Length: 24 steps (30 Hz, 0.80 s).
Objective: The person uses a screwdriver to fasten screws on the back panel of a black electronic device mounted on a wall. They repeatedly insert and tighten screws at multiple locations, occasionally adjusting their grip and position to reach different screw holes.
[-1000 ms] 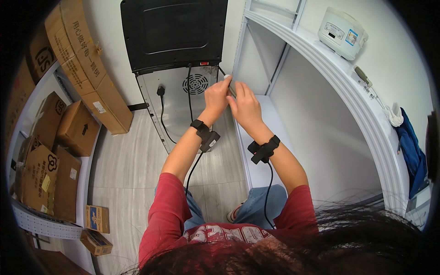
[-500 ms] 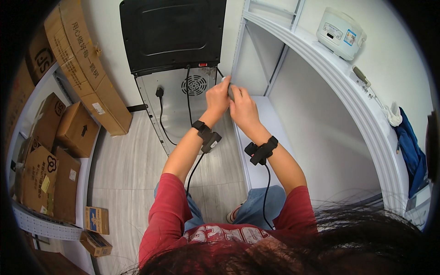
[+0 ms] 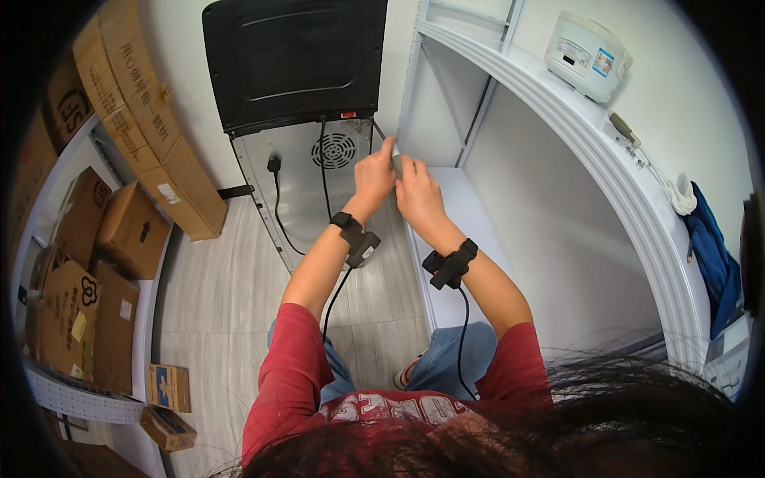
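Note:
My left hand (image 3: 373, 178) and my right hand (image 3: 418, 193) are both closed around one screwdriver (image 3: 396, 162). Its grey handle shows between my fingers. The thin dark shaft slants up and left to the lower right corner of a black panel. That panel (image 3: 295, 68) covers the upper back of an appliance; below it is a bare metal back plate (image 3: 303, 191) with a round vent (image 3: 333, 150). A corner of the panel meets the shaft's tip, but the screw itself is too small to make out.
A black power cord (image 3: 325, 171) hangs down the metal back. White shelving (image 3: 454, 207) stands close on the right, carrying a rice cooker (image 3: 586, 60), another screwdriver (image 3: 624, 129) and a blue cloth (image 3: 712, 255). Cardboard boxes (image 3: 131, 231) fill the left shelf; a tall carton (image 3: 167, 159) leans beside the wall.
My right hand has shifted slightly down and left along the screwdriver, and its fingers are turned a little differently. The whole view has moved slightly. My left hand keeps its grip.

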Available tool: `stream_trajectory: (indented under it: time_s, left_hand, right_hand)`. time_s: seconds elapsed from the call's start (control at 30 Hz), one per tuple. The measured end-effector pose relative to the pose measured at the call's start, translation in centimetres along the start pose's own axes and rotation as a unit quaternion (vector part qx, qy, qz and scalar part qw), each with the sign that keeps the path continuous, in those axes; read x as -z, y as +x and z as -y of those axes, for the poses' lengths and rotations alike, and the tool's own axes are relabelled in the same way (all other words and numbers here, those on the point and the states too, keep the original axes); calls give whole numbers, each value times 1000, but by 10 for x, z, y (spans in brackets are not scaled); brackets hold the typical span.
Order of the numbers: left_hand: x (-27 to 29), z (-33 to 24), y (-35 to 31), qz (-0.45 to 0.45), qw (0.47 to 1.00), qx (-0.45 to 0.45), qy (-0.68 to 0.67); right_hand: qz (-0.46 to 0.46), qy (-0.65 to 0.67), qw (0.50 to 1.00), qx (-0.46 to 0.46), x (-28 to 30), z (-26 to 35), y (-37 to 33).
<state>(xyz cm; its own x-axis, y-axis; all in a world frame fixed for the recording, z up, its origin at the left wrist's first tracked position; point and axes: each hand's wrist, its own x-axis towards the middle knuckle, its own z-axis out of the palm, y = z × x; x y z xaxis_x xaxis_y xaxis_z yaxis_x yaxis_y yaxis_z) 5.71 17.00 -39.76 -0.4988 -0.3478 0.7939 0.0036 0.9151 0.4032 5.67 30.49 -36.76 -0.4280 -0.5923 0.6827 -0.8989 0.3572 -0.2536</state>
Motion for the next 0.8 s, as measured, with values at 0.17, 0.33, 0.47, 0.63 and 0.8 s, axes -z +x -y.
stream_trajectory:
  time_s: [0.17,0.33,0.47,0.63,0.8]
  left_hand:
    - [-3,-1,-3,28,1000,0,6]
    - [-4,-2,-6,26,1000,-1,5]
    - [4,-10,-1,-28,999,-33,-16]
    - [8,-6,1,-21,999,-31,6]
    - [6,-1,2,-37,999,-39,4]
  right_hand:
    - [26,-23,999,-35,3,1,-1]
    - [6,-34,999,-16,4,1,-4]
    - [34,-31,998,-40,4,1,-5]
    - [26,-16,999,-32,4,4,-3]
    - [34,-13,999,-37,3,6,-2]
